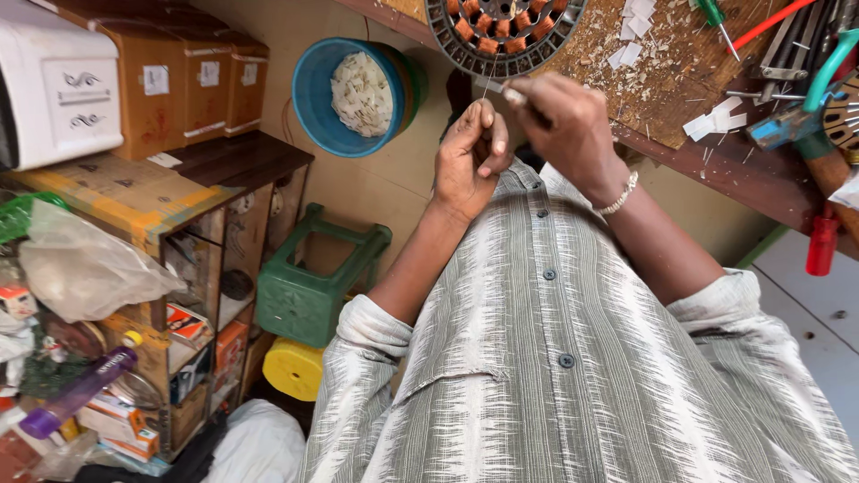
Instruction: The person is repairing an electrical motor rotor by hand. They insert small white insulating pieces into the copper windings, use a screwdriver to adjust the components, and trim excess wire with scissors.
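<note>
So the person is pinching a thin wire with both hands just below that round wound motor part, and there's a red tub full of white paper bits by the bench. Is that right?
Not quite: the tub is blue, not red, as the head view shows. The rest holds: the left hand and right hand pinch a thin wire below the round wound motor part, and white paper bits fill the tub.

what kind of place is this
Probably a small motor or fan repair workshop. A round stator with copper coils lies on a scarred workbench strewn with paper slips and tools. Both hands work at its edge: the left hand and the right hand pinch something thin. Cluttered shelves stand alongside.
</note>
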